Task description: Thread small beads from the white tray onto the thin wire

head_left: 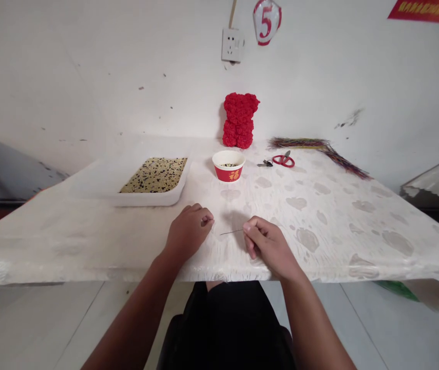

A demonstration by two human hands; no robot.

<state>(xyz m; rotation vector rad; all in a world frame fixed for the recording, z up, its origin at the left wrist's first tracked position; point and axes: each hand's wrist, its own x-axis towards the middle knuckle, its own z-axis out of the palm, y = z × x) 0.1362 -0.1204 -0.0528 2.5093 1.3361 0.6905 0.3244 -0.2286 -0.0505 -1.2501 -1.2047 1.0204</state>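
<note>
left hand [188,232]: curled, fingertips pinched, knuckles up | right hand [267,245]: thumb and fingers pinched, just beside left | bare left forearm [134,313], right forearm [313,318]: angled inward, reaching far

"Hands on the table, how many?"
"Two hands [229,239], and one needle [231,232] at the right fingertips [247,226]!"
"Ahead of those fingers?"
"One paper bowl [229,166], one pair of scissors [283,160], one bundle of threads [319,149]!"
"And past the left fingers [206,218]?"
"One tray [153,200], one red rose bear [240,121]!"
</note>
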